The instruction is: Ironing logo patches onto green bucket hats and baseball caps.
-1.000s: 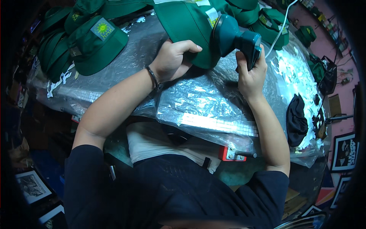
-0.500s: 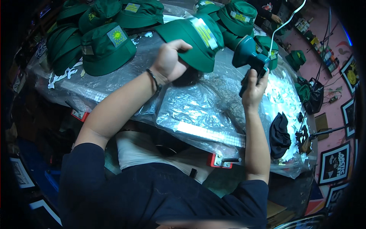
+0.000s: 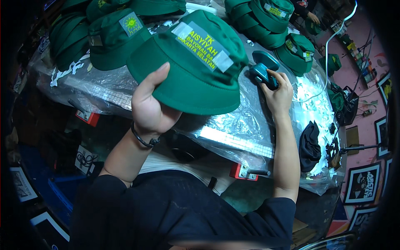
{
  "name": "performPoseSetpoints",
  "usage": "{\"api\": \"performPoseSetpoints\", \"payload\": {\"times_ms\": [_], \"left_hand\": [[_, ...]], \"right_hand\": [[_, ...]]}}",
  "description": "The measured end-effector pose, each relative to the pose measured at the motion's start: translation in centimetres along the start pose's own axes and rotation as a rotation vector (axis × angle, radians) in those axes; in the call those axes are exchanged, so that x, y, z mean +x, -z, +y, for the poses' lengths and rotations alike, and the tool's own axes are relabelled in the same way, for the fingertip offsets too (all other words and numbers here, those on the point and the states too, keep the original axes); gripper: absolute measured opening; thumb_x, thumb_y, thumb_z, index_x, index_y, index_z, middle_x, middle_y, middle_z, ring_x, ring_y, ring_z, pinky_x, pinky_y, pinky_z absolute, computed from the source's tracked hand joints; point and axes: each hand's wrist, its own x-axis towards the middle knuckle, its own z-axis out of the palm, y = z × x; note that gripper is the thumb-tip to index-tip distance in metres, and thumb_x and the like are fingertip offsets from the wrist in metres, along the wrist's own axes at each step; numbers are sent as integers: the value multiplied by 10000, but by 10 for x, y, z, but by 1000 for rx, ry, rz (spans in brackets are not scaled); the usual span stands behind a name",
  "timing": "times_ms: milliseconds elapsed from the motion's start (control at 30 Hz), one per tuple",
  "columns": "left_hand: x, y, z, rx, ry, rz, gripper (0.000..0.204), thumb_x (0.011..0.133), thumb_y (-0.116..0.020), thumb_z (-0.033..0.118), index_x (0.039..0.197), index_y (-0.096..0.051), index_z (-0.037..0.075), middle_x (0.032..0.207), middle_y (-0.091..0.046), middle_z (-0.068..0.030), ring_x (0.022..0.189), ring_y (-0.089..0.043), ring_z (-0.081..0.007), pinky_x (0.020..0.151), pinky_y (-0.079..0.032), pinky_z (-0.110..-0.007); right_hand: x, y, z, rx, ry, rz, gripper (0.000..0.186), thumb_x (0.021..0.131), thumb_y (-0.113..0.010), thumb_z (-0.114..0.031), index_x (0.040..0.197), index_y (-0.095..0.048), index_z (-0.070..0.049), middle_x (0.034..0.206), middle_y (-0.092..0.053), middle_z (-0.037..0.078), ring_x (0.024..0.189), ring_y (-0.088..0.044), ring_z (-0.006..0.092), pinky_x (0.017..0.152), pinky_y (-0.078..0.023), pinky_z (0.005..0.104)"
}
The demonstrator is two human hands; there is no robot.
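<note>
My left hand (image 3: 151, 107) holds a green bucket hat (image 3: 187, 75) up above the table, thumb on the brim and fingers hidden beneath it. Yellow lettering shows on the hat's front, with strips of clear film or tape over it. In my right hand (image 3: 280, 95) is the handle of a dark teal hand-held iron (image 3: 261, 71) with a flat, rounded head. It is at the table surface, right of the hat; I cannot tell whether it touches down. A white cord (image 3: 328, 50) runs on the right.
The table (image 3: 246, 112) is covered in clear plastic. Stacked green hats (image 3: 116, 46) stand at the far left, more hats (image 3: 266, 21) at the far right. A black cloth (image 3: 309, 146) and white scraps (image 3: 314, 100) lie right. Red clamps (image 3: 243, 171) jut from the near edge.
The hat has come nearer and turned so its lettered front faces up toward me. My right hand has lowered the iron toward the table, tipping its head over.
</note>
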Motion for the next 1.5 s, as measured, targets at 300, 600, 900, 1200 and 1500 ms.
{"api": "performPoseSetpoints", "payload": {"times_ms": [300, 600, 900, 1200, 1500], "left_hand": [[-34, 14, 24, 17, -29, -52, 455, 991, -419, 230, 1356, -441, -42, 1320, -556, -197, 1200, -560, -337, 1042, -420, -494], [-46, -20, 19, 69, 30, -70, 458, 969, -417, 153, 1364, -403, -80, 1316, -544, -231, 1206, -552, -353, 1051, -416, -491], [-56, -52, 7, 77, 190, -29, 514, 927, -440, 131, 1384, -366, -93, 1302, -544, -250, 1167, -580, -365, 1038, -431, -493], [-54, -70, -6, 155, 171, 181, 358, 942, -489, 59, 1265, -500, -95, 1169, -626, -212, 1060, -646, -298, 928, -532, -428], [-48, -61, -11, 78, 257, 166, 364, 960, -454, 64, 1282, -470, -104, 1189, -613, -229, 1069, -641, -307, 947, -518, -440]], "right_hand": [[5, 20, -19, -53, 9, -96, 416, 685, -739, -77, 1094, -668, -78, 1027, -636, 130, 933, -632, 331, 862, -498, 385], [-25, 110, -150, 529, 661, 58, 299, 723, -745, 27, 988, -635, -56, 888, -674, 128, 790, -651, 271, 699, -544, 372], [-43, 105, -166, 495, 687, 53, 299, 752, -735, -79, 1010, -587, -117, 961, -688, 107, 889, -647, 281, 773, -533, 395], [-44, 117, -159, 352, 765, -18, 326, 640, -749, -85, 956, -672, -96, 940, -655, 68, 900, -612, 262, 774, -514, 366], [-44, 112, -145, 391, 761, -9, 243, 718, -747, -51, 938, -653, -95, 872, -659, 79, 857, -624, 266, 784, -531, 382]]}}
